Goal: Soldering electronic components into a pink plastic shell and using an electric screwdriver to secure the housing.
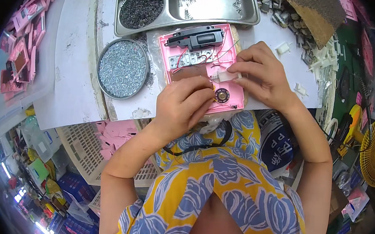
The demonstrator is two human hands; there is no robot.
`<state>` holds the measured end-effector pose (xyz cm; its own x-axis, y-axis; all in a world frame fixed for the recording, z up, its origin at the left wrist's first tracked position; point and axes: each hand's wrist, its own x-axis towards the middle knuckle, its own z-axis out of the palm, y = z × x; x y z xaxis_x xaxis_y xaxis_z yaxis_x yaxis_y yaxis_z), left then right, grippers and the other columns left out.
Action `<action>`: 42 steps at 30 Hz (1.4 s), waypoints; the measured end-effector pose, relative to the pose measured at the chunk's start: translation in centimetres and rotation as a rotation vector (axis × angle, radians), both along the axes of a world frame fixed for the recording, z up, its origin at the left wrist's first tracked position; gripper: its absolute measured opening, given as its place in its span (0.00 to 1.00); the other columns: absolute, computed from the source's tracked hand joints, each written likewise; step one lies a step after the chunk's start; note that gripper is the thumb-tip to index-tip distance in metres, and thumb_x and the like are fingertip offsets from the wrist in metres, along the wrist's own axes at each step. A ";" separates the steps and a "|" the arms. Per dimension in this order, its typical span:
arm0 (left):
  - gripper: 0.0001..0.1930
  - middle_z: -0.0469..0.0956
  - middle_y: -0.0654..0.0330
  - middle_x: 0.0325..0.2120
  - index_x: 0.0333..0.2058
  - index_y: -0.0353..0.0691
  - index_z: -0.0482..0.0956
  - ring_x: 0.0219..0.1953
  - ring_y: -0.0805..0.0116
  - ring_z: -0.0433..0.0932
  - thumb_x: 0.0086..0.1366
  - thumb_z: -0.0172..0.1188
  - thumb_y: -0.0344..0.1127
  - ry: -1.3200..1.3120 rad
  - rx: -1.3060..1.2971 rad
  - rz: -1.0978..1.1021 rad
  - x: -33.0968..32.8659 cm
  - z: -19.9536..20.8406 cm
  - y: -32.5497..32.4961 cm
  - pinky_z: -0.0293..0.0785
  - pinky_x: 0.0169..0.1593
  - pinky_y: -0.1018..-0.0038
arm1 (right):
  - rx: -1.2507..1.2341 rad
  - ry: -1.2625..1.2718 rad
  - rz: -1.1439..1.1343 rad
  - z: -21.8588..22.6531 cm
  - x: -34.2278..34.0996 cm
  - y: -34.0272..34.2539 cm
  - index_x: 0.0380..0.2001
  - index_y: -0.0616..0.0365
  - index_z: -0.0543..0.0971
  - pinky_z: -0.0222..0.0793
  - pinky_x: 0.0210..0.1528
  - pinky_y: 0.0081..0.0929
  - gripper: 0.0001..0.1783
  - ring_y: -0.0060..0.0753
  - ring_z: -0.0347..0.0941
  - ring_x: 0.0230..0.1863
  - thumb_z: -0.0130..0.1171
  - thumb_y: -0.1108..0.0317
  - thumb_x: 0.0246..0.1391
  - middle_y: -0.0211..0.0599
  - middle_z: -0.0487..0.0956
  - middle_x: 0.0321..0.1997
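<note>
A pink plastic casing (236, 100) lies on the table in front of me. Inside it are a black plastic module (201, 38), metal contact plates (188, 58), thin wires, a brown panel (190, 73) and a small round speaker (222, 95). My right hand (264, 77) reaches over the casing's right edge and pinches a small white plastic part (227, 76) with a spring at its left end. My left hand (183, 102) is over the casing's lower left, fingers curled together close to the spring and speaker; what its fingertips grip, if anything, is hidden.
A round dish (122, 69) of small screws stands left of the casing. Behind is a steel tray (171, 25) with dark springs. White plastic parts (326, 62) and grey metal pieces lie right, by a cardboard sheet (317, 14). Pink casings (24, 49) are piled at far left.
</note>
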<state>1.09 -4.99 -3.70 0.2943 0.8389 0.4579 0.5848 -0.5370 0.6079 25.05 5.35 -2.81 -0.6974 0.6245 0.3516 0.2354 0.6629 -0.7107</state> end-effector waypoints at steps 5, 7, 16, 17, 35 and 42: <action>0.14 0.82 0.58 0.47 0.42 0.40 0.80 0.36 0.60 0.81 0.56 0.69 0.31 0.035 -0.037 -0.058 0.1 0.5 0.6 0.76 0.36 0.67 | 0.036 -0.058 -0.069 -0.2 -1.1 -0.9 0.37 0.52 0.84 0.69 0.44 0.36 0.14 0.40 0.72 0.45 0.72 0.67 0.44 0.31 0.79 0.41; 0.14 0.82 0.54 0.49 0.42 0.38 0.80 0.38 0.56 0.82 0.56 0.69 0.28 0.113 -0.096 -0.083 0.0 1.4 0.8 0.77 0.39 0.67 | 0.111 -0.186 -0.096 1.2 -1.5 -1.2 0.34 0.52 0.84 0.66 0.45 0.37 0.11 0.38 0.72 0.45 0.70 0.65 0.45 0.27 0.78 0.40; 0.19 0.82 0.54 0.50 0.47 0.37 0.78 0.37 0.56 0.79 0.55 0.69 0.27 0.250 -0.129 -0.166 -1.6 2.4 0.6 0.76 0.40 0.66 | -0.003 -0.239 -0.486 2.8 2.2 2.8 0.48 0.53 0.82 0.78 0.39 0.43 0.17 0.50 0.82 0.34 0.63 0.64 0.54 0.42 0.84 0.36; 0.20 0.82 0.55 0.50 0.47 0.38 0.78 0.37 0.56 0.79 0.55 0.69 0.27 0.263 -0.132 -0.174 -1.8 2.5 0.6 0.75 0.39 0.67 | 0.101 -0.426 -0.570 2.4 2.7 3.9 0.50 0.52 0.80 0.77 0.37 0.44 0.18 0.50 0.81 0.32 0.63 0.64 0.56 0.42 0.84 0.34; 0.19 0.81 0.60 0.41 0.57 0.30 0.72 0.36 0.80 0.79 0.69 0.61 0.26 -0.915 -1.066 -0.227 2.0 6.7 3.2 0.76 0.38 0.83 | -0.927 0.428 -0.162 5.5 -0.5 -6.2 0.48 0.61 0.72 0.66 0.25 0.17 0.11 0.16 0.72 0.23 0.58 0.75 0.64 0.32 0.81 0.28; 0.13 0.81 0.65 0.29 0.48 0.31 0.78 0.30 0.81 0.79 0.66 0.65 0.26 -0.392 -0.936 -0.292 3.3 8.2 4.4 0.74 0.34 0.82 | -0.374 0.097 -0.144 7.2 3.2 -4.9 0.26 0.62 0.81 0.73 0.31 0.24 0.05 0.26 0.77 0.26 0.70 0.78 0.47 0.35 0.81 0.28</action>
<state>4.39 -0.61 4.52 0.5131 0.8274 -0.2283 0.1818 0.1552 0.9710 28.23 0.43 4.40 -0.5685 0.8104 0.1418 0.2263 0.3198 -0.9201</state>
